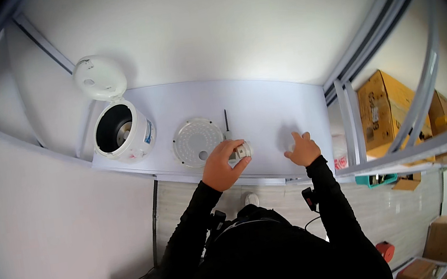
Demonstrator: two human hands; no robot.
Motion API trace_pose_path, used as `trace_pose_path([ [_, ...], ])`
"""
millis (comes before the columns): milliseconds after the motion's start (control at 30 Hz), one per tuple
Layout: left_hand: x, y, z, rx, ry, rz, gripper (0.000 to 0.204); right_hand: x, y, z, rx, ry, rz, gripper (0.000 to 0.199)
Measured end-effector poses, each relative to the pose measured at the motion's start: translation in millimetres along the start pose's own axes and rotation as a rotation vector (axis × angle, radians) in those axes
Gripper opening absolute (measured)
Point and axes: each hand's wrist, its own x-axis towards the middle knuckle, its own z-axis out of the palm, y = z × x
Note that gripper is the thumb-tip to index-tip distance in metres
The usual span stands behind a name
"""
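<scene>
- Small white round plastic piece (244,151): it sits at my left hand (225,164), over the near side of the table, just right of the perforated disc; I cannot tell whether it is lifted or resting on the surface.
- My left thumb and fingers pinch this piece from its near and far sides.
- My right hand (304,150) is bare of any object I can see, its fingers spread above the right part of the pale lavender-white tabletop (266,103), well apart from the piece.
- Flat round whitish disc with many small holes and one larger round opening (192,138): it lies beside my left hand, which covers a bit of its edge from view.
- Thin dark straight rod (226,117): it points away from me, between the disc and the piece, its near end close to my left fingers.
- White rounded rice cooker (143,140): it stands at the table's left end, lid (100,79) tipped up, dark inner pot (106,129) showing.
- Brown cardboard box (376,116): it stands to the right, behind grey metal framing (351,122).
</scene>
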Motion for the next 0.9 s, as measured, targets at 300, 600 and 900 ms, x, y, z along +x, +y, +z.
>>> trace_pose_path([
  [300, 23, -5, 5, 0.055, -0.04, 0.019, 0.04, 32, 7, 15, -0.052, -0.117, -0.057, 0.067],
  [600, 28, -10, -22, 0.004, -0.019, 0.026, 0.042, 38, -18, -4, 0.307, 0.152, -0.417, 0.03],
  [900, 9, -47, -110, -0.019, 0.194, 0.094, 0.049, 7, -175, -71, 0.591, 0.003, -0.798, 0.023],
])
